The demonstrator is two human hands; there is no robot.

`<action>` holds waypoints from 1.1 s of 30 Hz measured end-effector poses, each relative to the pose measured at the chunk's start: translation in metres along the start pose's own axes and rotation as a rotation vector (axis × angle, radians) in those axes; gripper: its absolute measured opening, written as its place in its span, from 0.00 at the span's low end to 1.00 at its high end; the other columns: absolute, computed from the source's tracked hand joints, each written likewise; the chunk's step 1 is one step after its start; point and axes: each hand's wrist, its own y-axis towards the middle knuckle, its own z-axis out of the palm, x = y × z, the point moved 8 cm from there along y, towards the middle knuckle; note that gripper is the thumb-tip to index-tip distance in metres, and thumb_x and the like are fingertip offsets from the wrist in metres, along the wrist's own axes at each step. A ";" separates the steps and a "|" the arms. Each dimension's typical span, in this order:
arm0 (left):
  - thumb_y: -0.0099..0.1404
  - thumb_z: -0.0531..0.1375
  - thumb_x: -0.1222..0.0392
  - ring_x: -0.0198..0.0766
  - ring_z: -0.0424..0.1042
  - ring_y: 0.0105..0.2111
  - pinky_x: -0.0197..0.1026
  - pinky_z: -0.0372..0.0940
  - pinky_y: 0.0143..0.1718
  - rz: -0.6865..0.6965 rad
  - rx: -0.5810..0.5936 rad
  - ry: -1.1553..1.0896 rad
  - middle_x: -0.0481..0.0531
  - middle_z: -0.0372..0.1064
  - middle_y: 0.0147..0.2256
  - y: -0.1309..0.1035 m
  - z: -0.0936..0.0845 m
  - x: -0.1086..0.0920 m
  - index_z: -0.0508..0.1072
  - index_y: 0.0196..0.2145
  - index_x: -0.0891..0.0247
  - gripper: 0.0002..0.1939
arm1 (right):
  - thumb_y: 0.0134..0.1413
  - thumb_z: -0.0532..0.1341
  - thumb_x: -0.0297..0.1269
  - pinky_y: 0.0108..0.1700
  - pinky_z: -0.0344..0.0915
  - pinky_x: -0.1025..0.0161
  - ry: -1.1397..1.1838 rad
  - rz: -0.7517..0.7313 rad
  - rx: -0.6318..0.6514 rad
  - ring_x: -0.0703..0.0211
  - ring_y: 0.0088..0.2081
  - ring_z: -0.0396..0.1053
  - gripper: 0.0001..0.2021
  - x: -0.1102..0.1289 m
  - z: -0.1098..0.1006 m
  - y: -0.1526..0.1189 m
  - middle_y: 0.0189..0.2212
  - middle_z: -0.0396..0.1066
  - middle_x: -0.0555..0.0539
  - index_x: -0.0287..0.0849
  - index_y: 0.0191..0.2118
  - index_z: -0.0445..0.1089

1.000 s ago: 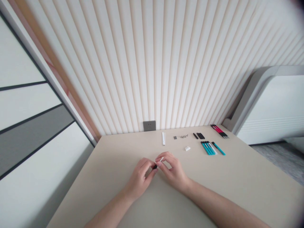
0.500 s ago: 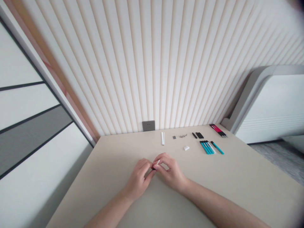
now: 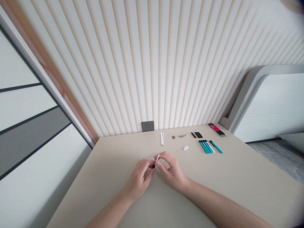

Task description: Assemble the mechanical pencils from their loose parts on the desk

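Observation:
My left hand (image 3: 140,176) pinches a small black pen part (image 3: 154,165) between thumb and fingertips. Against it, my right hand (image 3: 173,172) holds a short white stick-like piece (image 3: 158,157) in a closed thumb-and-finger grip, its pale tip pointing up and away. The two pieces meet or nearly meet; fingertips hide the exact contact. Both hands are just above the table (image 3: 114,158), close together.
Beyond my hands lie white thin tubes (image 3: 161,138), a grey patch of small parts (image 3: 173,137), tiny springs (image 3: 182,136), white small pieces (image 3: 185,148), black grips (image 3: 198,135), teal pen barrels (image 3: 206,147) and red-and-black pens (image 3: 217,130). A wall socket (image 3: 147,126) sits behind.
More of the white piece and the black part now shows between my fingers. My right fingers have shifted slightly up along the white piece. The view has moved a little.

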 end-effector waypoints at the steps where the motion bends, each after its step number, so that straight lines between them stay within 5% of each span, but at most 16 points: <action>1: 0.69 0.55 0.63 0.41 0.72 0.40 0.43 0.67 0.44 -0.006 0.001 -0.001 0.54 0.72 0.38 0.000 0.000 0.001 0.69 0.44 0.59 0.07 | 0.63 0.57 0.39 0.46 0.65 0.59 -0.005 0.002 -0.002 0.57 0.42 0.71 0.08 0.000 0.000 0.000 0.38 0.74 0.45 0.46 0.43 0.72; 12: 0.68 0.56 0.61 0.40 0.74 0.38 0.42 0.68 0.43 -0.060 -0.005 0.046 0.51 0.73 0.36 -0.002 0.000 0.006 0.69 0.43 0.59 0.06 | 0.65 0.52 0.36 0.46 0.63 0.57 -0.218 0.004 -0.019 0.55 0.42 0.69 0.11 -0.004 -0.014 0.011 0.39 0.74 0.45 0.45 0.44 0.72; 16: 0.67 0.57 0.58 0.41 0.75 0.39 0.43 0.69 0.43 -0.093 -0.014 0.059 0.52 0.75 0.37 -0.003 0.002 0.014 0.70 0.43 0.59 0.08 | 0.63 0.54 0.37 0.49 0.59 0.53 -0.694 0.081 -0.033 0.49 0.44 0.66 0.11 -0.028 -0.055 0.031 0.39 0.73 0.42 0.45 0.42 0.74; 20: 0.68 0.56 0.56 0.42 0.76 0.39 0.44 0.70 0.43 -0.152 -0.002 0.058 0.54 0.76 0.37 -0.003 0.004 0.021 0.71 0.42 0.59 0.08 | 0.63 0.52 0.35 0.48 0.56 0.52 -1.159 0.456 -0.013 0.46 0.47 0.64 0.13 -0.074 -0.130 0.031 0.40 0.72 0.38 0.41 0.39 0.75; 24: 0.69 0.54 0.55 0.42 0.76 0.36 0.41 0.70 0.39 -0.182 0.015 0.066 0.52 0.76 0.33 0.000 0.004 0.021 0.71 0.35 0.59 0.09 | 0.62 0.53 0.35 0.45 0.56 0.51 -1.329 0.753 0.088 0.44 0.47 0.67 0.13 -0.110 -0.184 0.013 0.40 0.73 0.36 0.39 0.39 0.74; 28: 0.69 0.54 0.55 0.41 0.75 0.34 0.41 0.69 0.38 -0.195 0.006 0.092 0.51 0.74 0.31 0.003 0.002 0.022 0.71 0.31 0.60 0.11 | 0.59 0.54 0.34 0.45 0.56 0.51 -1.327 0.892 0.142 0.44 0.47 0.69 0.12 -0.131 -0.200 0.001 0.41 0.74 0.36 0.40 0.40 0.74; 33: 0.68 0.55 0.57 0.45 0.72 0.44 0.48 0.66 0.47 -0.170 -0.038 0.142 0.54 0.72 0.39 0.004 0.000 0.026 0.71 0.30 0.60 0.10 | 0.57 0.55 0.34 0.45 0.57 0.51 -1.308 0.921 0.181 0.44 0.46 0.70 0.11 -0.139 -0.197 -0.001 0.41 0.74 0.37 0.40 0.40 0.74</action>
